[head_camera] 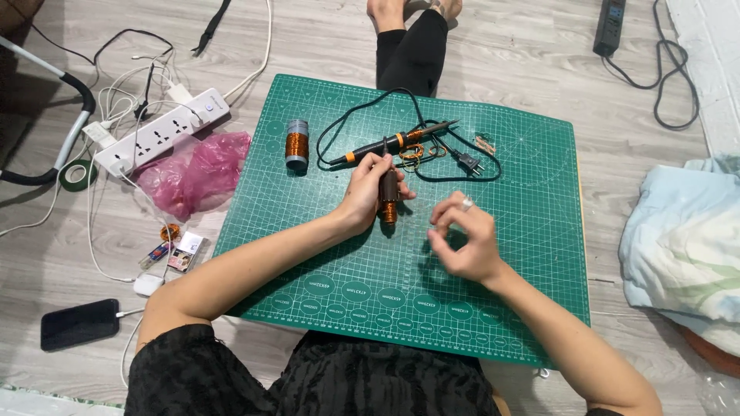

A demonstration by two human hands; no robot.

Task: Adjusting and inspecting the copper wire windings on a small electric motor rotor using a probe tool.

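The left hand (362, 196) grips a dark rod (389, 192) wound with copper wire at its lower end, holding it upright near the middle of the green cutting mat (532, 231) on the floor. The right hand (462, 239) hovers just beside it with thumb and fingertips pinched narrow; whether a wire runs between them is too fine to tell. Behind the rod lie a soldering iron (393, 142) and a spool of copper wire (297, 144)
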